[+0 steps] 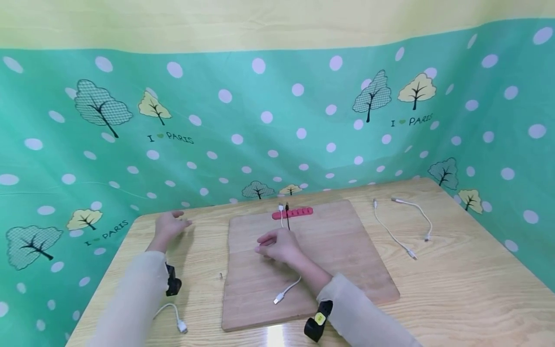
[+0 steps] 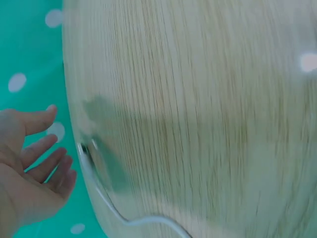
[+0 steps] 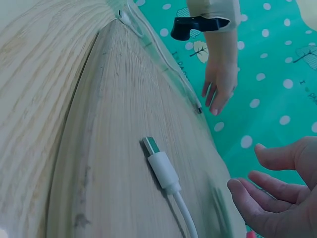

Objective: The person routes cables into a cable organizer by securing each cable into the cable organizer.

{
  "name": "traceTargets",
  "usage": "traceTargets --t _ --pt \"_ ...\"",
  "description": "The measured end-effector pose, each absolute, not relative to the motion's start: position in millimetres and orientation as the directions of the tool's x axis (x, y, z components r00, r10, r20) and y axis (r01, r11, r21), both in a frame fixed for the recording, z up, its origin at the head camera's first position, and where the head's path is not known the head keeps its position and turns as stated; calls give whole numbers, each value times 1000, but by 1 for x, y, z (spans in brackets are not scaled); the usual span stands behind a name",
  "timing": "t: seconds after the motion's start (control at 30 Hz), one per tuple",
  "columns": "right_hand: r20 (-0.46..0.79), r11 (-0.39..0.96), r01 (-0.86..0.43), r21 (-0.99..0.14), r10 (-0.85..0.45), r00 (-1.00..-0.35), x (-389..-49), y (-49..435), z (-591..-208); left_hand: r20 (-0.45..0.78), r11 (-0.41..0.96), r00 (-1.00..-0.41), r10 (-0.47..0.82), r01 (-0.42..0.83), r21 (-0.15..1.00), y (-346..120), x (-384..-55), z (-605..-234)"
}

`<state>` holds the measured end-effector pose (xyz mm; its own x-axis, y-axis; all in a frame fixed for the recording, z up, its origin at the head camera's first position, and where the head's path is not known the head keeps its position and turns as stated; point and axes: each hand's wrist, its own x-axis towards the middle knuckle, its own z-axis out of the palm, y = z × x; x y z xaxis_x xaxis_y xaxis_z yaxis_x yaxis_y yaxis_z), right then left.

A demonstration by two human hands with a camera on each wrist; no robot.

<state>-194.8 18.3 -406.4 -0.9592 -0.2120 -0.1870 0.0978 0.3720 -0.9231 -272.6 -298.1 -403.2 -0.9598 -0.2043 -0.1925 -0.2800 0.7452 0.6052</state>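
My left hand (image 1: 170,225) hovers over the far left of the table with relaxed, parted fingers, holding nothing. In the left wrist view a white cable (image 2: 148,219) lies near that hand; in the head view my sleeve hides part of it, with its plug (image 1: 182,326) showing. Above the wooden board (image 1: 256,289) is my right hand (image 1: 277,245), its fingers loosely bent with nothing between them. Below it, a white cable's plug (image 3: 163,168) rests on the board. A pink cable holder (image 1: 302,212) at the board's far edge bears a white cable end (image 1: 281,208) and a black one (image 1: 287,207).
Two white cables lie right of the board: a straighter one (image 1: 390,234) and a curved one (image 1: 421,210). Left of the board is a tiny pale thing (image 1: 220,276), too small to identify. A green dotted curtain (image 1: 277,135) encloses the table's back and sides.
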Motion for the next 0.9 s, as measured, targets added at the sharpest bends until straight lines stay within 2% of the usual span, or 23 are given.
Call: traceTargets --t 0.27,0.4,0.9 --pt "-205 368 119 -922 -205 -957 -193 12 -404 -168 837 -962 -214 -269 476 -324 -267 -406" --pt "-217 374 130 -918 -202 -955 -192 9 -403 -150 855 -954 -258 -298 424 -331 -264 -408" --pt "-231 397 141 -907 -189 -954 -193 -1 -407 -129 863 -939 -318 -343 372 -335 -266 -419"
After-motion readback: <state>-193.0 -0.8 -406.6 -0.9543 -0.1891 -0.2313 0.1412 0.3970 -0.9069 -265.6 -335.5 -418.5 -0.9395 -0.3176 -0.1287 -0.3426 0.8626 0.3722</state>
